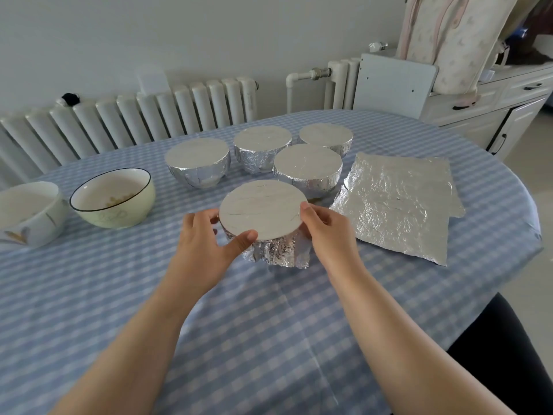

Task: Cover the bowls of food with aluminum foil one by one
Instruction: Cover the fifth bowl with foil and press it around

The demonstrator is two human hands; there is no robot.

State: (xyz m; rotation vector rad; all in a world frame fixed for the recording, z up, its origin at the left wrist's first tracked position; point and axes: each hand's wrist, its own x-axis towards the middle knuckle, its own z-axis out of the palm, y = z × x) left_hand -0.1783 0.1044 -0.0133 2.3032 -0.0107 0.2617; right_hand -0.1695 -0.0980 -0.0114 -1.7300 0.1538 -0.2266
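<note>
Here both hands, left hand (200, 238) and right hand (326, 228), clasp the foil-topped bowl (263, 209) between them, crimping foil under its rim.

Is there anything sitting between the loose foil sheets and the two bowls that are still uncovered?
Yes. The foil-wrapped bowl held by both hands stands between the foil sheets on the right and the uncovered bowls on the left.

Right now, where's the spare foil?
Head view: the loose foil sheets lie flat on the table's right side, just right of the bowl being wrapped and the right hand.
</note>
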